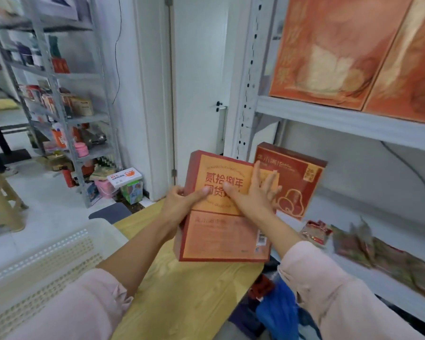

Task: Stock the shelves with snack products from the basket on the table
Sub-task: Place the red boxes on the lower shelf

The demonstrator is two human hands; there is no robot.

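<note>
While the basket [47,261] sits low at your left, your left hand [179,204] grips the left edge of the box [221,231] — thumb on its face — above the wooden surface [194,290]. Your right hand [253,197] lies flat on it, fingers [268,185] spread; the shelf [349,217] opens just right, nearer that hand, the box's long axis pointing away from you.

left hand [182,202] gripped the left edge of the red-orange box [223,238], thumb on its face; right hand [253,196] lay flat on the face, fingers spread; box was over the wooden table [194,290]; white basket [47,253] sat at left; second box [297,177] stood upright on the shelf [344,213]; blurred packets [317,233] beside it, probably snacks
</note>
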